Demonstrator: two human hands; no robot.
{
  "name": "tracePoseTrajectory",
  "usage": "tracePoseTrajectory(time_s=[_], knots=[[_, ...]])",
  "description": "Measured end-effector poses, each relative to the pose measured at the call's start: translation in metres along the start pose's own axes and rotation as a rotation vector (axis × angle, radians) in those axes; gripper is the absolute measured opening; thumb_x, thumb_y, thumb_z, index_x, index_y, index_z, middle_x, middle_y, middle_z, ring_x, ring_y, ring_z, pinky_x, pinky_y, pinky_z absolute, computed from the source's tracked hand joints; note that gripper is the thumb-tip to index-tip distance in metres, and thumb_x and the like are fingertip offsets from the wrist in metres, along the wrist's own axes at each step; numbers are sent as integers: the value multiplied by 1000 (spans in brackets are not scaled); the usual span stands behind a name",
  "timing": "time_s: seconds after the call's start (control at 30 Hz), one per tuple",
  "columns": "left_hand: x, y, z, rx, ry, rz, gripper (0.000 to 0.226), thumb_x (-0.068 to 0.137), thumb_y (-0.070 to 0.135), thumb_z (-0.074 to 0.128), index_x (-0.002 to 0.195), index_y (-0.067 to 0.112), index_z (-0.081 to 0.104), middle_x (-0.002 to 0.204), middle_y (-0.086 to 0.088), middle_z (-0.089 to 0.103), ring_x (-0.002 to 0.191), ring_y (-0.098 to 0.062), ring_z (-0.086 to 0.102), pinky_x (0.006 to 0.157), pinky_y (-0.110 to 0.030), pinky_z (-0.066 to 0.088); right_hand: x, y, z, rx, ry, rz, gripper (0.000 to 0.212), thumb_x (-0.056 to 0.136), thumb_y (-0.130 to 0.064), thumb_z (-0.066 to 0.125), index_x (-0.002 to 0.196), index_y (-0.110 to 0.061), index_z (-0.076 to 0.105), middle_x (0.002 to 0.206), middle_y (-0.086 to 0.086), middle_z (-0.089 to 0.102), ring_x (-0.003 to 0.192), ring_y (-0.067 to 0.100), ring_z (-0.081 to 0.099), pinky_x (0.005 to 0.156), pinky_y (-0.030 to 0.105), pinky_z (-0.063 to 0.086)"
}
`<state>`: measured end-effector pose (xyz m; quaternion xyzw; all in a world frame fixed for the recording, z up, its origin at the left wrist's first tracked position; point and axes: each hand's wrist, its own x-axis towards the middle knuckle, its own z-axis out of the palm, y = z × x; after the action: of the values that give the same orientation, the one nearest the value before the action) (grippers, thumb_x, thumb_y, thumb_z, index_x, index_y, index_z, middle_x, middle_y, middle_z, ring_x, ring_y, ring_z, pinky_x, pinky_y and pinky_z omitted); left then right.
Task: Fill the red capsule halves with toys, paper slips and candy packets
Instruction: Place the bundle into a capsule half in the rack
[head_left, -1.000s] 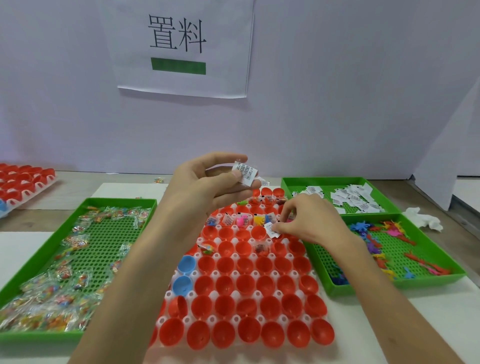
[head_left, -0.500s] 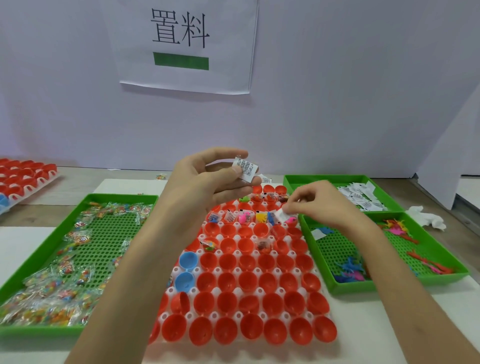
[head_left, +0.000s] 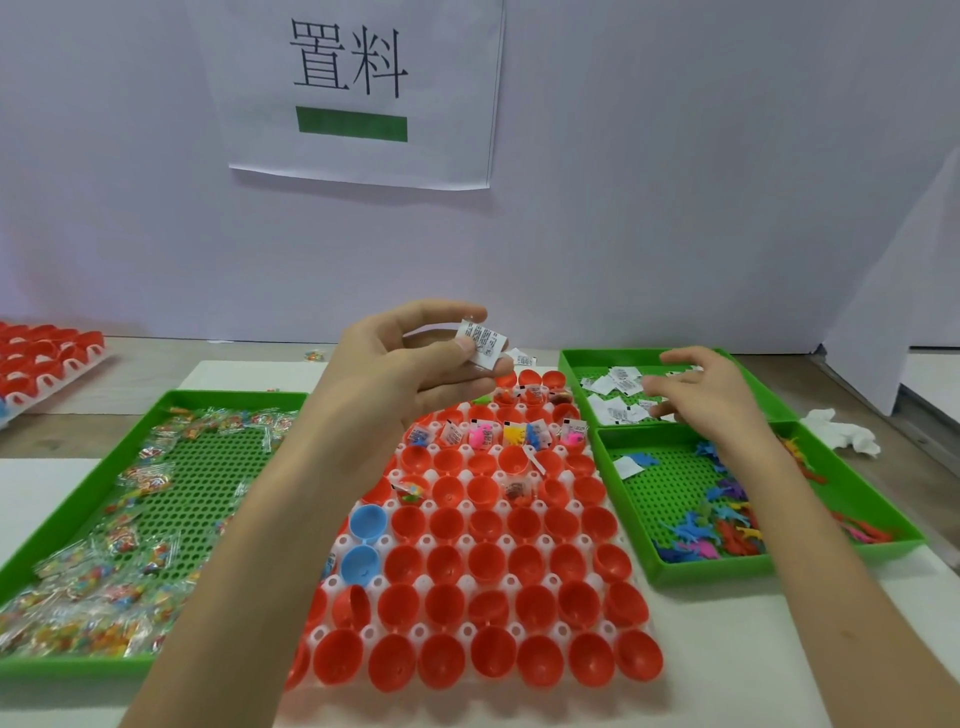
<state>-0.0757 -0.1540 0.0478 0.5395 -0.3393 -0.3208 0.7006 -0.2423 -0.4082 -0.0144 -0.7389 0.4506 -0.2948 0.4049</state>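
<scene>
Red capsule halves (head_left: 488, 605) fill a white holder (head_left: 470, 631) in front of me; the far rows hold toys and slips, and one slip (head_left: 535, 461) lies across a half. My left hand (head_left: 410, 371) hovers above the far rows and pinches a small stack of paper slips (head_left: 482, 344). My right hand (head_left: 698, 400) reaches over the green tray of paper slips (head_left: 613, 402), fingers spread and relaxed, holding nothing that I can see. The candy packets (head_left: 98, 577) lie in the left green tray. Small plastic toys (head_left: 706, 530) lie in the near right tray.
Two blue capsule halves (head_left: 363, 543) sit at the holder's left edge. Another holder of red halves (head_left: 47, 356) stands at the far left. A crumpled white tissue (head_left: 841, 434) lies right of the trays. A white partition with a paper sign (head_left: 358, 88) closes the back.
My right hand left the capsule rows, where it put down a slip, and moved right and back over the slip tray. My left hand kept its slips and hardly moved.
</scene>
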Motion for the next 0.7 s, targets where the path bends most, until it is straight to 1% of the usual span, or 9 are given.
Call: tracePoseTrajectory(time_s=[0.07,0.13,0.2,0.27,0.33,0.37,0.57,0.63,0.7], knots=[[0,0,0,-4,-7,-4,23,94,0,62,111,12,71,93,-10,78,88,-27,77,67,-23,60,-4,-8,1,-98,-29,-129,20,88,-27,74,107,-24,68,85,-4,73,63,5,68,66,30,49],[0,-1,0,-6,-9,-6,23,94,0,62,111,12,71,93,-10,78,88,-28,77,67,-23,60,-11,-20,5,-182,-171,-264,6,85,-34,76,88,-30,74,76,-8,72,58,-2,61,62,25,45],[0,-1,0,0,-8,-6,22,94,0,62,110,13,71,92,-9,78,87,-27,77,66,-23,60,-22,-33,13,-285,-371,-347,10,81,-42,78,81,-32,75,73,-13,70,60,-5,58,60,20,43],[0,0,0,3,-8,-4,22,93,1,62,109,13,71,92,-10,78,87,-27,77,66,-23,60,-32,-40,25,-375,-498,-390,17,77,-49,79,79,-32,75,74,-12,70,62,-4,58,57,16,41],[-1,0,0,-1,-15,0,22,94,1,62,109,13,71,92,-10,78,87,-27,77,66,-22,60,-38,-41,37,-414,-514,-398,23,73,-53,81,77,-31,75,74,-6,69,64,1,59,59,21,47],[-1,1,0,-3,-19,2,22,94,0,61,109,13,71,93,-10,78,87,-27,77,66,-22,60,-41,-41,42,-433,-506,-399,25,72,-54,82,77,-30,75,73,-5,68,64,3,59,61,24,50],[0,1,-2,-8,-11,-1,22,94,-1,61,108,13,72,92,-9,78,86,-27,77,65,-22,59,-46,-36,57,-512,-496,-395,17,77,-47,80,74,-32,73,71,-10,67,64,2,60,62,21,45],[0,1,-1,-3,-7,-4,22,94,0,62,107,13,72,92,-9,78,86,-26,77,64,-22,59,-45,-37,57,-522,-495,-401,14,80,-42,79,71,-33,72,70,-16,67,64,-2,60,61,18,43],[0,1,-2,4,-8,-4,22,93,0,62,107,14,72,92,-8,78,86,-26,77,65,-22,59,-44,-37,56,-519,-495,-414,16,83,-36,77,69,-34,71,64,-28,63,63,-9,57,57,13,39]])
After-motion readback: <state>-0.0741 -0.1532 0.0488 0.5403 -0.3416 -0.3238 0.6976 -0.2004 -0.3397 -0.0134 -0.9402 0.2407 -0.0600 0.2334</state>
